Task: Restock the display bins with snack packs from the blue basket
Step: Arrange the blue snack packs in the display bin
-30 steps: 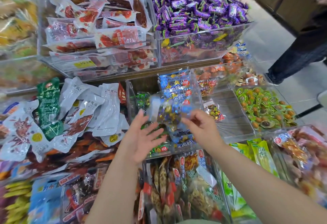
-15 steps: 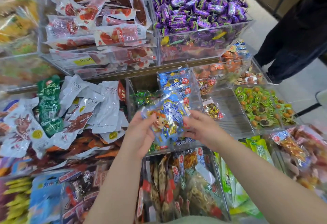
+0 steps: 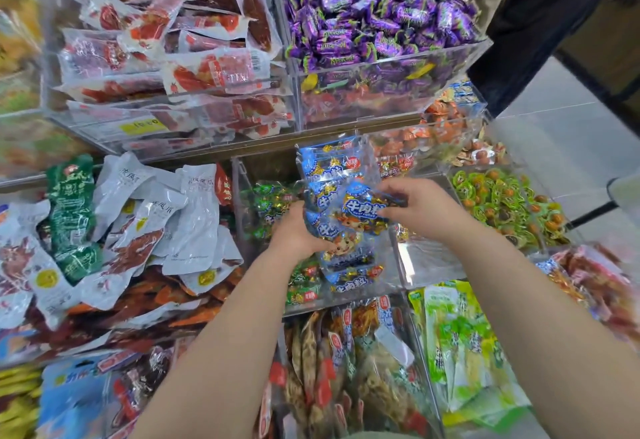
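Over the clear bin (image 3: pixel 394 258), the left hand (image 3: pixel 296 232) grips the blue snack pack (image 3: pixel 362 211) by its left edge and the right hand (image 3: pixel 417 206) pinches its right corner. Best to lay it flat, label up, squarely on the matching packs (image 3: pixel 349 277) inside that bin before letting go.

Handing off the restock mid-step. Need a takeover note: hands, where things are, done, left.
Left hand: grips the left side of the blue cartoon-printed plastic snack pack.
Right hand: pinches the same pack's upper right corner.
Where: the pack is held over the clear acrylic bin, just in front of the row of matching blue packs standing in it.
Done: the bin already holds several blue packs.
Left: seat this pack in the row, then fetch more. The blue basket is not in view.
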The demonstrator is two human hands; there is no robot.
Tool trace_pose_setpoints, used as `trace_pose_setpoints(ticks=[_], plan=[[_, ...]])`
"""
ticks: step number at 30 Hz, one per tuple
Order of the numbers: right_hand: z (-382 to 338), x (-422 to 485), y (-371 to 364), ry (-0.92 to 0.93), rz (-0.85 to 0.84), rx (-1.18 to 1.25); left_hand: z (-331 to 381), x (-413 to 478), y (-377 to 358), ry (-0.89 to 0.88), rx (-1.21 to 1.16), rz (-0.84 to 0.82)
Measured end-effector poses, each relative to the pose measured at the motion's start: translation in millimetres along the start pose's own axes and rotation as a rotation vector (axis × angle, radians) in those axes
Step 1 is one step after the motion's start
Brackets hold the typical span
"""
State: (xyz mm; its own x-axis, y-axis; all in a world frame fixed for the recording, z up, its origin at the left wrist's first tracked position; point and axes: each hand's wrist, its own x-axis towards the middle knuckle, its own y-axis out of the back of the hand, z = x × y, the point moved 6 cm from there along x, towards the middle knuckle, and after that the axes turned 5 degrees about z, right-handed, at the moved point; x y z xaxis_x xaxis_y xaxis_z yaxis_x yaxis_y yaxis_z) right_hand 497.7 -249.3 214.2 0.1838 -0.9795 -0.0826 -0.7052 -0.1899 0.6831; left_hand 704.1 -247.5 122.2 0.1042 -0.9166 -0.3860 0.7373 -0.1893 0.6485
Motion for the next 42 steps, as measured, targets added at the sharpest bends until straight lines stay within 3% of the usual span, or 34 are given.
trace_pose_setpoints(ticks=[3,7,10,12,16,20,23,27,30,35,42], plan=[[-2,8,-4,0.045,-0.056,-0.091,9,14,0,-0.124,0.008,0.07],[-1,16,0,0.042,-0.029,-0.101,11,24,9,-0.233,-0.249,0.215],[-3,20,7,0.079,0.002,-0.193,9,25,6,-0.274,-0.275,0.208],[-7,23,6,0.1,-0.027,-0.251,6,27,3,-0.25,-0.222,0.161],[-16,29,-11,0.153,-0.153,-0.495,0,29,4,-0.27,0.151,0.083],[-19,33,-28,0.196,-0.166,-0.641,-4,34,14,-0.252,0.177,0.114],[-19,37,-44,0.265,-0.137,-0.743,-6,34,22,-0.127,-0.138,0.091],[-11,38,-62,0.298,-0.109,-0.747,14,28,8,-0.045,-0.556,-0.087],[0,38,-61,0.295,-0.091,-0.695,19,16,5,-0.095,-0.782,-0.022],[-17,37,-48,0.433,0.11,-0.571,4,9,-32,-0.154,-0.532,-0.116],[10,28,-62,0.369,-0.099,-0.579,7,19,-30,-0.116,-0.4,0.033]])
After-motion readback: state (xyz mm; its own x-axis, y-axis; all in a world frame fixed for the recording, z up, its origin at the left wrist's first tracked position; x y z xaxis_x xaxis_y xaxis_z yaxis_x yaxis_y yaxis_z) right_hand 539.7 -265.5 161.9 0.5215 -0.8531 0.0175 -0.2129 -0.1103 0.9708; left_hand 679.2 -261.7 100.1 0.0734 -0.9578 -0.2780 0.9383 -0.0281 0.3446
